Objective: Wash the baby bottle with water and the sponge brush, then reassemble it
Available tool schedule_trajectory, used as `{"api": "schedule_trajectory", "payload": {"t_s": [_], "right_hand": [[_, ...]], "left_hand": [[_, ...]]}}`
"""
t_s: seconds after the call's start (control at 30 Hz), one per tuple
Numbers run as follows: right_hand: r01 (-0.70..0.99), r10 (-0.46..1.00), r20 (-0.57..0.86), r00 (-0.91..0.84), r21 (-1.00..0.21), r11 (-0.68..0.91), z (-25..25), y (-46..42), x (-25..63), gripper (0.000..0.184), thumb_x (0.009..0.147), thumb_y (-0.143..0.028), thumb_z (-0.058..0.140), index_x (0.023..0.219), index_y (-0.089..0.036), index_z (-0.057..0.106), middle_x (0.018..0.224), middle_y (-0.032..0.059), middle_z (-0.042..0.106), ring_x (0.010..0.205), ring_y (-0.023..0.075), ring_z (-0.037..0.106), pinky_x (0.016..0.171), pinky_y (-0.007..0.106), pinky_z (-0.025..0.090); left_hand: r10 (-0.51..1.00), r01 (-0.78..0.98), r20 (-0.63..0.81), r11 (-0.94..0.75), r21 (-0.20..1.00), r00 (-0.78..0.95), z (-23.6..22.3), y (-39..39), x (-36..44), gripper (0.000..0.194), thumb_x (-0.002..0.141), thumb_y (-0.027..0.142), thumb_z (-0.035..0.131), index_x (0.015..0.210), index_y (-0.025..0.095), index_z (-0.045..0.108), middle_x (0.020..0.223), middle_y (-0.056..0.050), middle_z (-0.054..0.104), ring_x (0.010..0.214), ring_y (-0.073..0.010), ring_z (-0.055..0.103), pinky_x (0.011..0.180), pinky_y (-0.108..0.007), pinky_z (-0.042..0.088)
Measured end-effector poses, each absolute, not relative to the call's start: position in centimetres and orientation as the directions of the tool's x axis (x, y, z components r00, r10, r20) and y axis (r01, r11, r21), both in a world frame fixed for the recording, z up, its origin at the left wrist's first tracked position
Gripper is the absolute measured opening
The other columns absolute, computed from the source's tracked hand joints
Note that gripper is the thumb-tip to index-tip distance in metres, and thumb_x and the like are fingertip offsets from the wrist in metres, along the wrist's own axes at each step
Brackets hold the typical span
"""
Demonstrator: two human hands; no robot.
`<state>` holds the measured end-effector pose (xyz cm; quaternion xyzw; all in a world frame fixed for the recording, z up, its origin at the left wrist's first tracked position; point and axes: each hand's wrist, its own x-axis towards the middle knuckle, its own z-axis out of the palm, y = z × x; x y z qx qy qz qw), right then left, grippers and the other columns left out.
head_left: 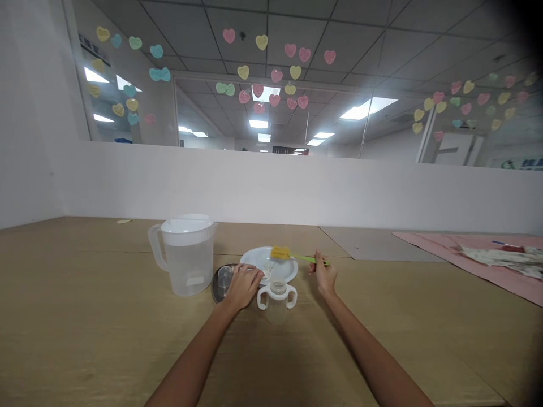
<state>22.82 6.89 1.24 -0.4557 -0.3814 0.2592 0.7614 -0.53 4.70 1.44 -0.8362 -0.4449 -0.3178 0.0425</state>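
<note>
And the right hand has its grip clenched round the yellow-headed brush, over the plate towards the counter's back edge! Handled bottle just frontward; left hand's grip, can't tell.

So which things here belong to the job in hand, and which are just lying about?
Likely the job's:
yellow sponge brush, in the right hand
white plate
two-handled bottle
pitcher
dark dish

Likely lying about:
pink cloth, far right
mottled fabric on it
pale flat piece, back left
</note>
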Motion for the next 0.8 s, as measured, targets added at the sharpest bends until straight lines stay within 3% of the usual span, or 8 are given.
{"api": "schedule_trajectory", "payload": {"t_s": [0.17, 0.33, 0.8], "right_hand": [[0.004, 0.834, 0.386, 0.394, -0.908, 0.418, 0.7, 7.2, 22.0, 0.047, 0.06, -0.059, 0.059, 0.064, -0.013, 0.06, 0.042, -0.0013, 0.053, 0.035, 0.0107, 0.047, 0.038, 0.022, 0.039], [-0.093, 0.88, 0.36, 0.309, -0.91, 0.405, 0.6, 7.0, 21.5, 0.048, 0.057, -0.06, 0.061, 0.065, -0.013, 0.059, 0.043, -0.0013, 0.053, 0.034, 0.0106, 0.046, 0.034, 0.022, 0.039], [-0.142, 0.882, 0.307, 0.356, -0.915, 0.376, 0.5, 7.0, 21.4, 0.045, 0.059, -0.058, 0.061, 0.061, -0.013, 0.056, 0.041, -0.0031, 0.049, 0.031, 0.0077, 0.04, 0.028, 0.02, 0.033]], "left_hand": [[0.714, 0.782, 0.578, -0.592, 0.196, 0.396, 1.4, 4.8, -0.6, 0.037, 0.089, 0.032, 0.024, 0.084, 0.023, 0.06, 0.091, 0.0, 0.063, 0.097, -0.0149, 0.049, 0.09, -0.035, 0.027], [0.728, 0.796, 0.583, -0.566, 0.213, 0.362, 0.9, 5.1, -0.6, 0.038, 0.089, 0.035, 0.024, 0.094, 0.022, 0.06, 0.103, -0.002, 0.061, 0.105, -0.0163, 0.045, 0.092, -0.036, 0.025], [0.766, 0.815, 0.499, -0.55, 0.184, 0.405, 1.9, 5.0, -0.7, 0.045, 0.088, 0.041, 0.022, 0.089, 0.025, 0.064, 0.099, -0.001, 0.065, 0.11, -0.0219, 0.044, 0.094, -0.043, 0.022]]}}
